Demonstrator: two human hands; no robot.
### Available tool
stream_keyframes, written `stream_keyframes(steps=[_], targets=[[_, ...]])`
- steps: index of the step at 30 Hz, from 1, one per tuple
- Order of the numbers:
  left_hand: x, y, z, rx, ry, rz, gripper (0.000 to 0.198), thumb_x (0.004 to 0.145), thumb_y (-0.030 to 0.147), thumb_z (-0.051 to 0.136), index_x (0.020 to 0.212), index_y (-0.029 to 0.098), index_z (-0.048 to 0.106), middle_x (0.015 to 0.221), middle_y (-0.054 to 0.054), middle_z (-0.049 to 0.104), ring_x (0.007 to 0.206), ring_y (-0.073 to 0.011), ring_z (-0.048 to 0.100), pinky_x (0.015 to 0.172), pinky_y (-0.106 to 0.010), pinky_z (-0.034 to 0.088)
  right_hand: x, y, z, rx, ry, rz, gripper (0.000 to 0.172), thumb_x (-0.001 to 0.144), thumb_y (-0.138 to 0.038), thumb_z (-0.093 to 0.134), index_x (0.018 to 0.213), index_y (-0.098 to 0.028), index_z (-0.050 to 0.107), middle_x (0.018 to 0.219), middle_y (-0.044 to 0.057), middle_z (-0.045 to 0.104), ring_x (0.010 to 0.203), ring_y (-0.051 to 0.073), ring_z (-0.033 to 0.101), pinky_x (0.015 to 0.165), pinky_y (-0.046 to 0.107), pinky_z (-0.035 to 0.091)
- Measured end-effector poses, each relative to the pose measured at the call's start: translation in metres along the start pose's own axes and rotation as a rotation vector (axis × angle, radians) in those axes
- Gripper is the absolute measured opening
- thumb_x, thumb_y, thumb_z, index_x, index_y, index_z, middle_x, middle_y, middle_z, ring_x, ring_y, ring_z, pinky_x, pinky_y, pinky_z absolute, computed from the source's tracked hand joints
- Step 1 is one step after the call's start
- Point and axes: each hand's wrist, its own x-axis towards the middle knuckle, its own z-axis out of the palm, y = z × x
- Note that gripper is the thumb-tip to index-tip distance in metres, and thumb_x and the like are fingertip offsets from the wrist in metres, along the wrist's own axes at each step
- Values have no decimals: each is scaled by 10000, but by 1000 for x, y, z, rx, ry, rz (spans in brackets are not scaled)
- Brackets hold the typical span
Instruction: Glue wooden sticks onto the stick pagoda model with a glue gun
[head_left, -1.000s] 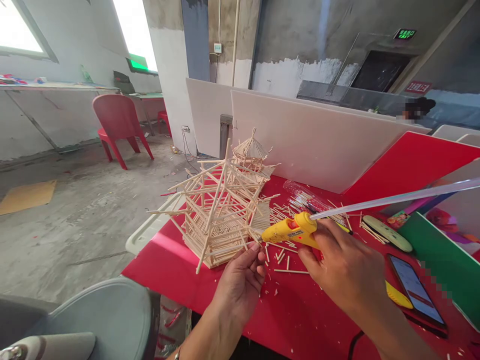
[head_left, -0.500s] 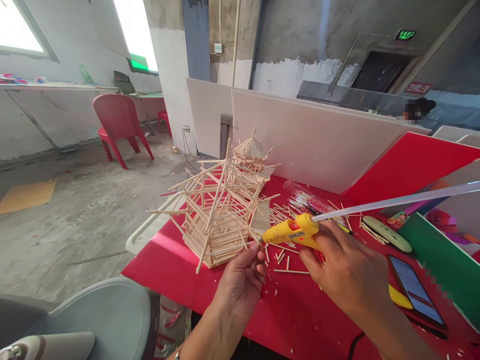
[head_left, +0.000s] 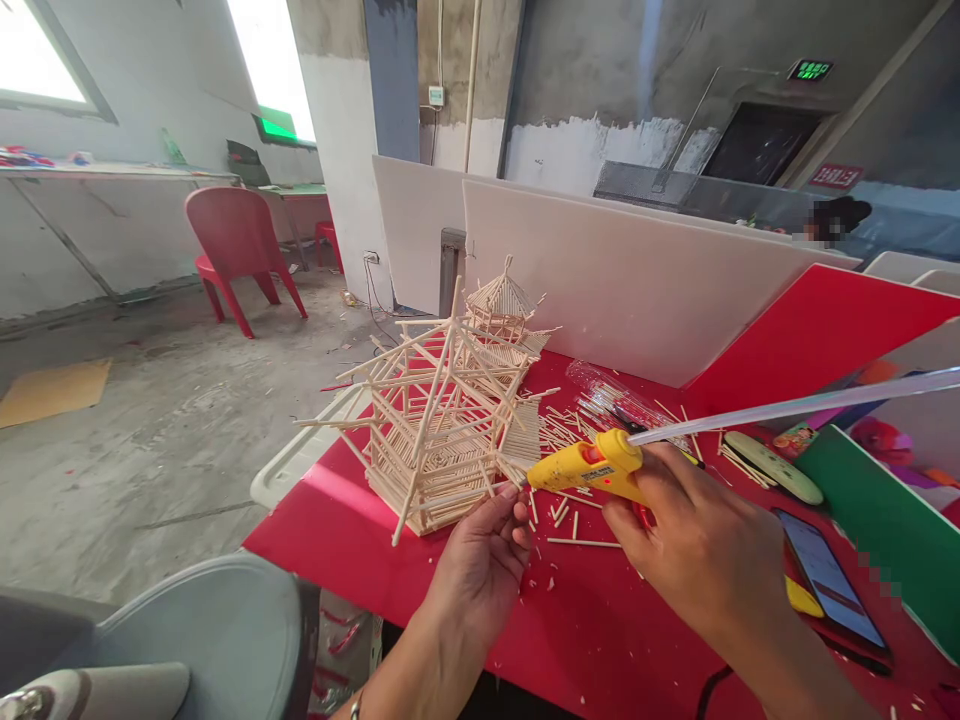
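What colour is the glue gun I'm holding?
The glue gun is yellow, gripped in the right hand; it shows clearest in the head view.

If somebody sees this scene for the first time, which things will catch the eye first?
The tall tower model of pale wooden sticks stands at the left end of the red table. The right hand holds a yellow plastic glue gun with its nozzle at the model's lower edge, where the left hand touches it.
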Motion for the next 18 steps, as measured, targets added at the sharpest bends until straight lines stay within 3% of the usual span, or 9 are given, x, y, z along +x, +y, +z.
stream_keyframes(steps=[18], targets=[[-1,1,-4,16,-20,-19,57,804,32,625,808,80,655,705,-68,680,517,-87,611,407,-142,445,-3,5,0,-33,-1,0,182,842,-227,551,982,-158,645,963,49,711,689,151,654,540,281,386]])
